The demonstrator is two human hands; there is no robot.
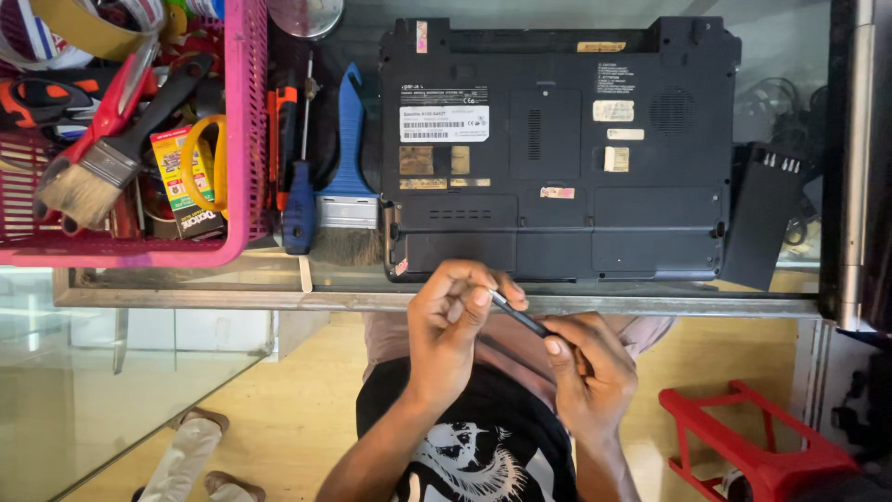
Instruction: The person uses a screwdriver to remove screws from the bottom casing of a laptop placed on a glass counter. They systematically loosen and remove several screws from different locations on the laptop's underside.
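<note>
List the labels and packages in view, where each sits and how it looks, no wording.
Large label: white rectangle, upper left of the upturned black laptop.
Small stickers: white and cream, right of centre on the laptop.
Gold-brown stickers: below the large label.
Package: yellow, green and red box, upright in the pink basket.
No screens or signs.

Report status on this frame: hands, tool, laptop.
Left hand pinches the tip of a slim black tool; right hand grips its handle. Laptop lies bottom-up on the glass table, untouched. Nothing between.
</note>
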